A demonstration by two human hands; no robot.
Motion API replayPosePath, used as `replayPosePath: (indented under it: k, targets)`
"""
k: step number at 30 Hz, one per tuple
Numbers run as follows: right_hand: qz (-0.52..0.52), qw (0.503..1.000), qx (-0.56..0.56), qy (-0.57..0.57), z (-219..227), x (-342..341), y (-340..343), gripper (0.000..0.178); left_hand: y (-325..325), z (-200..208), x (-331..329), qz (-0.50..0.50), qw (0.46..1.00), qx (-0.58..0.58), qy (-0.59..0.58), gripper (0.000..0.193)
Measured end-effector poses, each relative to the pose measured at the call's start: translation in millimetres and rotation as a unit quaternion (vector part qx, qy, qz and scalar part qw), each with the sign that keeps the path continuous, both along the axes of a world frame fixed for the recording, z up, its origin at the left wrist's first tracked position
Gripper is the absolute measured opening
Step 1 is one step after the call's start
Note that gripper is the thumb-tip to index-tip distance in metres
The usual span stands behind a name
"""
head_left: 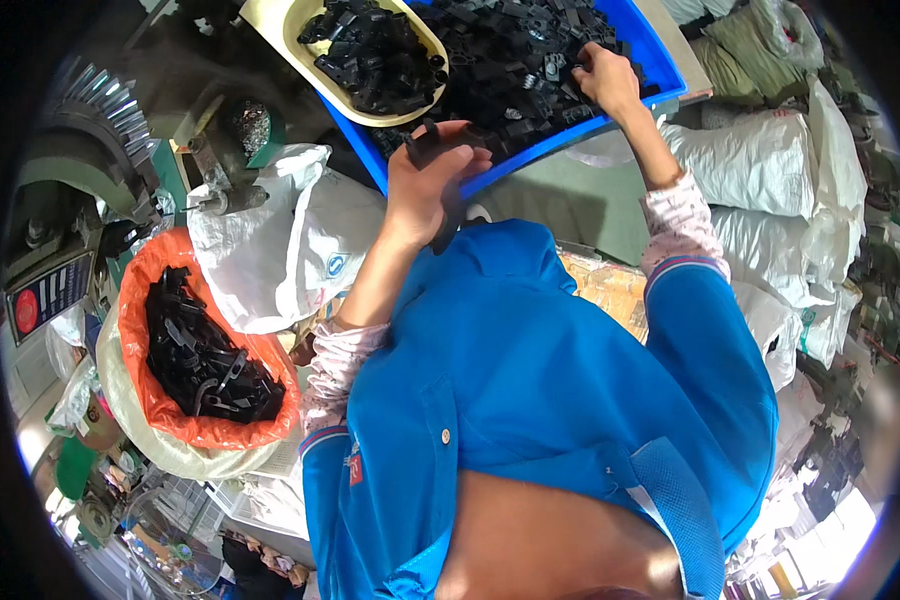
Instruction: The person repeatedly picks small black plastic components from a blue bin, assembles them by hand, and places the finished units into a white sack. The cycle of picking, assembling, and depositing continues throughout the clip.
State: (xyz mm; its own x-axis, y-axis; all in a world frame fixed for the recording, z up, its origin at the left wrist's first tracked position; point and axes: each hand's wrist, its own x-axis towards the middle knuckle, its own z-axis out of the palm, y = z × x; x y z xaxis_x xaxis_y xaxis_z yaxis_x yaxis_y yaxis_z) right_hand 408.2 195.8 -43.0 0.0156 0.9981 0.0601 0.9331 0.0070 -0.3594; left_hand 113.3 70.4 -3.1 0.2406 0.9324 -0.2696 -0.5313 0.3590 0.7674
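My left hand (420, 190) is closed around a black plastic part (448, 225); dark ends jut out above and below the fingers, blurred by motion. It hangs at the near left edge of a blue tray (670, 50). Small black plastic parts (510, 60) fill that tray. At its right side, my right hand (608, 80) reaches into the heap with fingertips pinched together; what they hold, if anything, I cannot make out. A cream basin (282, 30) of black parts (375, 60) sits over the tray's left end, just beyond my left hand.
To my left stands a sack lined with orange plastic (170, 430), full of longer black parts (205, 350). A white woven bag (260, 240) lies between it and the tray. Stacked white sacks (760, 165) line the right side. Machinery (220, 190) stands at the far left.
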Motion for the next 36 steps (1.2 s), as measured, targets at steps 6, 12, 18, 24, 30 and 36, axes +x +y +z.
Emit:
replayPosePath:
  k: [6,12,18,24,30,36]
  targets:
    - [-0.014,0.751,-0.209,0.627,26.5,-34.2,-39.0,0.020,3.3,-9.6,2.2,0.060,0.997,-0.013,-0.038,0.039]
    - [0.042,0.641,-0.319,0.697,29.8,-80.2,-71.3,0.023,10.2,-24.1,15.8,0.095,0.987,0.076,0.103,0.039]
    - [0.082,0.694,-0.272,0.662,22.0,-98.7,-78.8,0.025,7.3,-23.7,10.6,0.111,0.985,0.059,0.114,0.029]
    - [0.155,0.757,-0.128,0.622,14.8,-106.3,-80.6,0.023,3.7,-27.9,-2.0,0.108,0.989,-0.098,-0.016,0.019]
    - [0.035,0.571,-0.349,0.742,21.7,-110.3,-75.9,0.024,-2.4,-27.9,-7.2,0.169,0.984,-0.043,0.021,0.020]
    - [0.138,0.784,-0.219,0.564,28.9,-139.3,-87.8,0.020,-9.6,-27.4,-10.3,0.170,0.983,-0.018,0.072,0.025]
